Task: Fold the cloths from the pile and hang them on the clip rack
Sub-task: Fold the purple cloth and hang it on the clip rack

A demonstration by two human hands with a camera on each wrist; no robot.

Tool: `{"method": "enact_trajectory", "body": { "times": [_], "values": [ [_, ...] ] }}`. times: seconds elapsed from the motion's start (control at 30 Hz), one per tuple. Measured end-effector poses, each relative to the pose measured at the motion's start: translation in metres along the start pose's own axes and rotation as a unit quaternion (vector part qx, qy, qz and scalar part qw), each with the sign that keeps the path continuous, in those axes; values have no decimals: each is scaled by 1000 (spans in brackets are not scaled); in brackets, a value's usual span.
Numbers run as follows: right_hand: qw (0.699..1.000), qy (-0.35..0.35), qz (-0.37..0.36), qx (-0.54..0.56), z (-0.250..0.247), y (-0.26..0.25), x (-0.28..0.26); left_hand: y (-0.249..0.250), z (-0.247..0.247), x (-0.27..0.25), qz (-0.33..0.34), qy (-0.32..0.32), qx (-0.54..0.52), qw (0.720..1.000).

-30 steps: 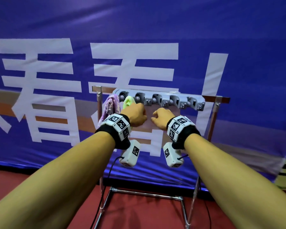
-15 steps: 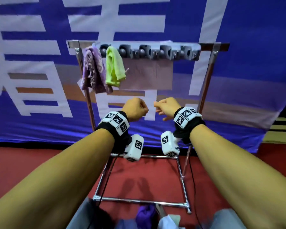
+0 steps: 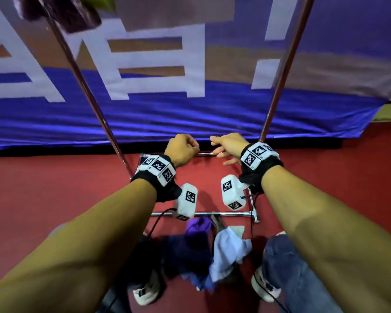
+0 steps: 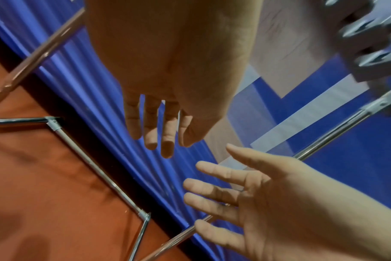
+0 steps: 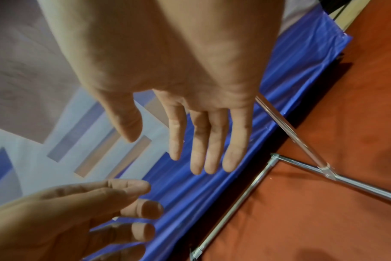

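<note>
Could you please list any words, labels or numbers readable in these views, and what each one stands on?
No complete word can be read.
Banner: large white strokes of a printed character, cut off by the frame, not readable whole.
Wristbands and wrist cameras: black-and-white square marker codes, no letters.
Shoes: dark markings, too blurred to read.

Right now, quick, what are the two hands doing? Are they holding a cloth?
Left hand: open, fingers loose, holding nothing.
Right hand: open, fingers straight, holding nothing.
No cloth in either; the pile lies on the floor below.
</note>
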State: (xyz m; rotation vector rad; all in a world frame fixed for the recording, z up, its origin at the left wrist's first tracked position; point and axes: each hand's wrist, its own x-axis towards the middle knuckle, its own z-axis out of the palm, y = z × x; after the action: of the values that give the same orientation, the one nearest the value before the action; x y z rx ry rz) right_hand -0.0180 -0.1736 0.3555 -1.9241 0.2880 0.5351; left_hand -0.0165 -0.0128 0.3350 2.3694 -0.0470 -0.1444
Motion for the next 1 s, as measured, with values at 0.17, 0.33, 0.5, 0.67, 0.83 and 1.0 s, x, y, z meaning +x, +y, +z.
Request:
{"method": "enact_trajectory", "body": {
  "times": [0.17, 0.33, 0.5, 0.67, 0.83, 1.0],
  "values": [
    [998, -38, 50, 7, 21, 54, 39, -44, 46, 11, -27, -48, -10, 998],
    [993, -67, 98, 10, 44, 102, 77, -94, 83, 25, -86, -77, -3, 993],
    [986, -90, 137, 14, 65, 143, 107, -138, 121, 33, -111, -120, 4, 987],
    [980, -94, 174, 16, 90, 185, 129, -175, 156, 30, -152, -160, 25, 975],
    [973, -107, 204, 15, 112, 223, 148, -218, 189, 30, -196, -176, 38, 964],
    [963, -115, 244, 14, 135, 263, 169, -252, 222, 27, -240, -243, 36, 939]
  ]
}}
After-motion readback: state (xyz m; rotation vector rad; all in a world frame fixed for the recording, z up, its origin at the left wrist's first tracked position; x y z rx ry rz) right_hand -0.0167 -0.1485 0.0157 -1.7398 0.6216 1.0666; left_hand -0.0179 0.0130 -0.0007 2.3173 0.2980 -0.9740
